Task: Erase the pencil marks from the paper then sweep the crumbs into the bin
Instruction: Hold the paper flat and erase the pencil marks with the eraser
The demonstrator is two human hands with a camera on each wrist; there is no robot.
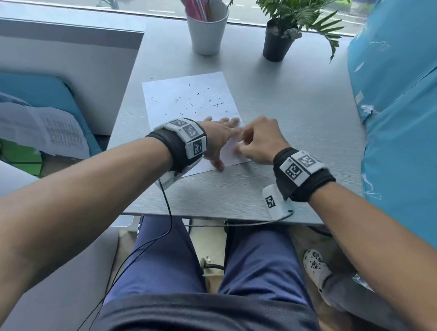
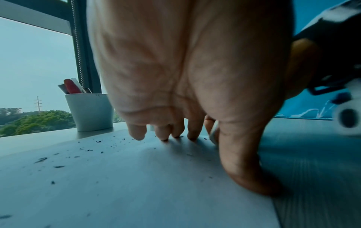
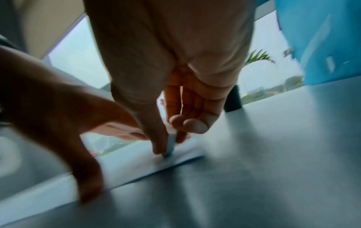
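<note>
**White paper pinned and rubbed at mid-frame**

White paper (image 1: 191, 98) is seen flat on the grey counter (image 1: 280, 112) at the centre of the head view, its upper half strewn with dark crumbs (image 1: 198, 100). The sheet's lower part is pressed down by the left hand (image 1: 219, 139), its grip open with fingers spread. A pale eraser (image 3: 171, 146) is pinched in the closed grip of the right hand (image 1: 260, 142), its tip touching the paper's lower right edge.
</note>
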